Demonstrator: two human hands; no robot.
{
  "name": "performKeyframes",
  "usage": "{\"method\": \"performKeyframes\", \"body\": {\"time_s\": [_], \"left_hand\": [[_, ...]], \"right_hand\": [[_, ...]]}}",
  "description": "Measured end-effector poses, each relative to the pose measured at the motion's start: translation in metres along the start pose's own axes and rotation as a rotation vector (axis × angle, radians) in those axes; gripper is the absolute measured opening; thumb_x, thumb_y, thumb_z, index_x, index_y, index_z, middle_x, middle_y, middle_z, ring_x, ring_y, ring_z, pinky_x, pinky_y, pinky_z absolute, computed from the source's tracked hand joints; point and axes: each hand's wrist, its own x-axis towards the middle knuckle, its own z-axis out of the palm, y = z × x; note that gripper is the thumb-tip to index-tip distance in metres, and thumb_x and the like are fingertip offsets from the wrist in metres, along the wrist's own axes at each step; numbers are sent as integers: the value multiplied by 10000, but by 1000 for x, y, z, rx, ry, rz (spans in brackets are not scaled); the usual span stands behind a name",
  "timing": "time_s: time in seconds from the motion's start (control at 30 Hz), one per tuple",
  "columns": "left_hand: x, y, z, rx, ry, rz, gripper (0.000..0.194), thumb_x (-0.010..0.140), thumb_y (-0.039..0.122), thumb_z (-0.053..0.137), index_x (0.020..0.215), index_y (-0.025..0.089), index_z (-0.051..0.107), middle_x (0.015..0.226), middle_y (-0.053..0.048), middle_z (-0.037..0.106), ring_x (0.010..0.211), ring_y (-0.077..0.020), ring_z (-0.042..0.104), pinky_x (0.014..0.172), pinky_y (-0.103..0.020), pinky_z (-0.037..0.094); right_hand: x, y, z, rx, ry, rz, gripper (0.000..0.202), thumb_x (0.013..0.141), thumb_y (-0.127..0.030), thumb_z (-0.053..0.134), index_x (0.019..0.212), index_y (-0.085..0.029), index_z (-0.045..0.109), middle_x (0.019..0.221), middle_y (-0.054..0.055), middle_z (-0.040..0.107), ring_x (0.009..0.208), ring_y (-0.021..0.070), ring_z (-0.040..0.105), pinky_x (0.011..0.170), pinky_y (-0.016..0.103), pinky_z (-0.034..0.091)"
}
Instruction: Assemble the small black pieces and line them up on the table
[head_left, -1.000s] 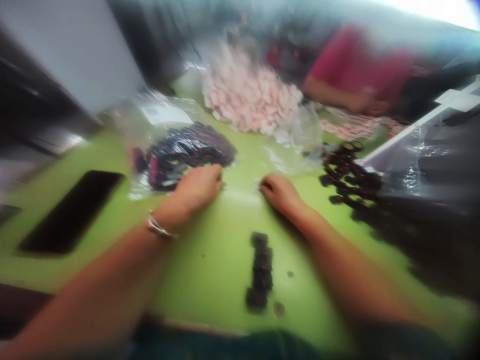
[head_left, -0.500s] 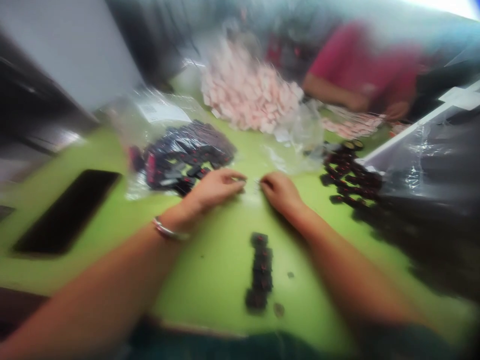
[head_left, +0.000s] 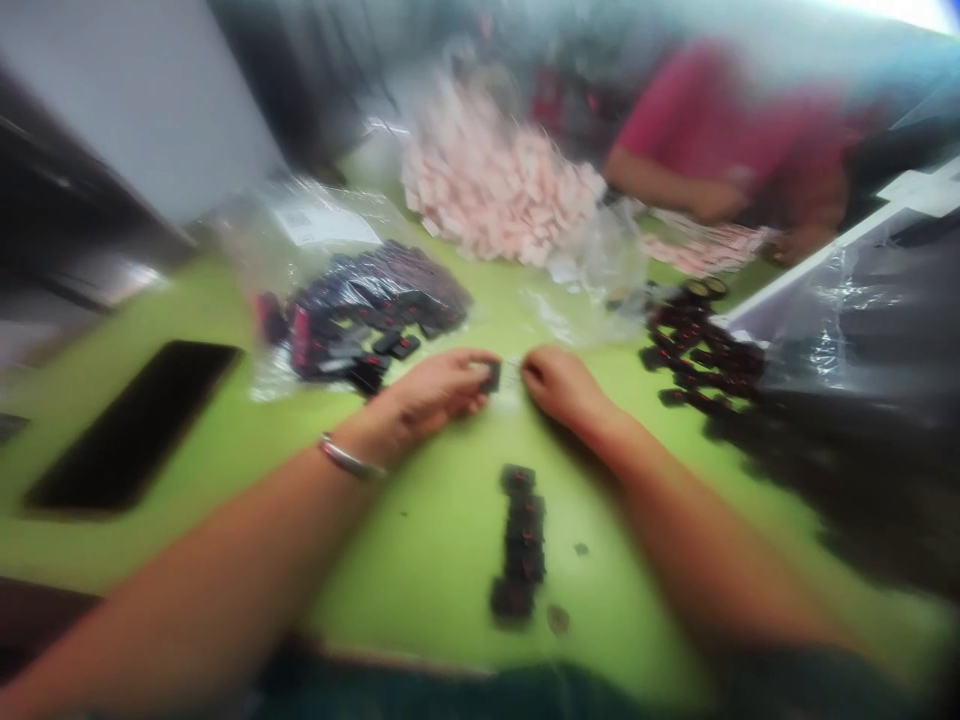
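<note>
Pinched in the fingertips of my left hand (head_left: 442, 385) is a small dark block (head_left: 492, 376), its details blurred. My right hand (head_left: 559, 380) is curled closed just across from it, a short gap apart. A small whitish piece (head_left: 513, 374) shows at its fingertips, too blurred to name. Between me and my hands, a column of small black blocks (head_left: 523, 545) with reddish marks lies on the green table (head_left: 427, 540). Left of my left hand, more black blocks (head_left: 375, 300) lie in and in front of a clear plastic bag (head_left: 255, 240).
A dark flat rectangle (head_left: 135, 425) lies at the left. Pale pink pieces (head_left: 510, 200) are heaped at the back. Black parts (head_left: 697, 350) are piled at the right beside a plastic-covered box (head_left: 847, 290). Across the table sits a person in a pink top (head_left: 697, 130).
A dark block now shows in my left fingertips, and that hand has shifted slightly right. My right hand stays nearly in place. The column of black blocks is unchanged.
</note>
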Motion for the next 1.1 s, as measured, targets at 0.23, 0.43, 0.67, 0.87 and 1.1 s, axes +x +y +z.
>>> {"method": "performKeyframes", "body": {"time_s": [0.23,0.43,0.67,0.87,1.1], "left_hand": [[3,0,-6,36,40,62,299,743,143,682,1038,123,639,714,-32,597,518,-67,548,463,-154,421],[3,-1,-5,38,54,73,326,702,176,738,1011,118,650,728,-36,614,525,-63,549,474,-158,424],[3,-6,-7,62,-12,84,408,683,206,769,1060,126,633,721,-35,631,535,-69,555,491,-160,421],[0,-7,1,7,-80,61,355,722,182,722,1055,101,632,801,-87,672,587,-96,587,552,-199,452],[0,-11,1,-28,-133,78,351,689,206,754,1013,106,665,788,-57,645,582,-82,568,562,-200,447]], "right_hand": [[-1,1,-1,17,-17,-51,156,850,-175,481,814,-170,632,838,66,630,746,174,521,688,270,369],[-2,-2,-4,-4,-49,-87,144,837,-158,476,802,-176,615,825,64,627,718,174,514,658,272,357],[-5,-3,0,16,3,-54,102,801,-160,483,764,-183,576,770,61,607,662,169,490,607,279,330],[-21,-15,-3,223,302,-153,98,811,-151,459,745,-205,509,730,32,559,674,157,488,649,268,383],[-29,-29,-4,149,304,-266,119,865,-173,436,789,-199,524,754,50,544,706,167,494,652,272,399]]}}
